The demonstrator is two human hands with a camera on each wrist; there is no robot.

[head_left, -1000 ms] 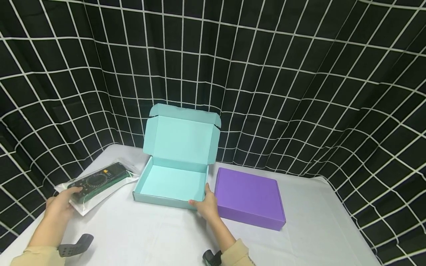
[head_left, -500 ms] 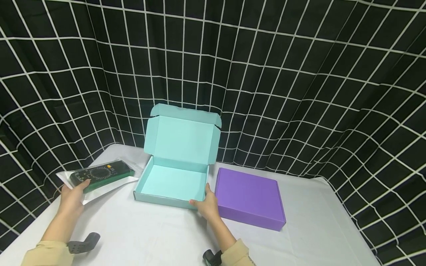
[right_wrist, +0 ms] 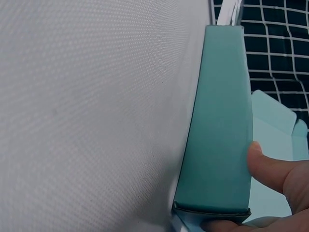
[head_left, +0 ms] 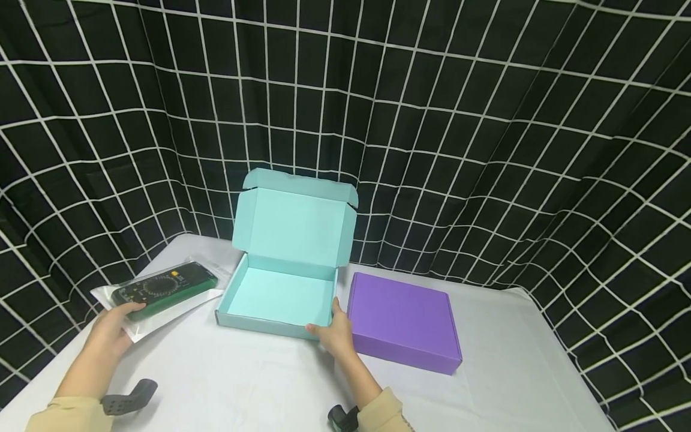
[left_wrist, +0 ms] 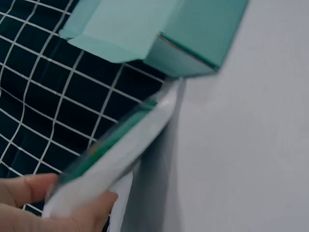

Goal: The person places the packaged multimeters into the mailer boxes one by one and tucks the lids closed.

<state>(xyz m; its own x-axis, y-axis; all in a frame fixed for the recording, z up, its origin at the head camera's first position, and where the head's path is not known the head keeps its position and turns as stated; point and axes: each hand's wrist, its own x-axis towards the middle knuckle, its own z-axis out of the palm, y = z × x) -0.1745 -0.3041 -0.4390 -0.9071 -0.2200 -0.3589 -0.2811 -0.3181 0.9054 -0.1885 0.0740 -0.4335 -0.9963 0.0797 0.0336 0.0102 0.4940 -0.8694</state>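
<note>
A dark multimeter with a green edge [head_left: 164, 288], in a clear and white plastic bag [head_left: 146, 329], is at the left of the table. My left hand [head_left: 105, 333] pinches its near end, thumb on top and fingers underneath. In the left wrist view the bagged multimeter [left_wrist: 104, 150] is tilted, its near end raised off the table. A light teal cardboard box [head_left: 264, 326] stands with its lid up, nothing inside it. My right hand [head_left: 338, 333] grips the box's front right corner; in the right wrist view the thumb [right_wrist: 270, 169] lies over the wall's top edge.
A closed purple box [head_left: 405, 318] lies just right of the teal one. White cloth [head_left: 518, 360] covers the table. A black curtain with a white grid [head_left: 432, 138] hangs behind and at both sides.
My left hand has lifted the multimeter's near end and moved it rightward, then shifted slightly back left and lower. The right hand and both boxes have stayed in place.
</note>
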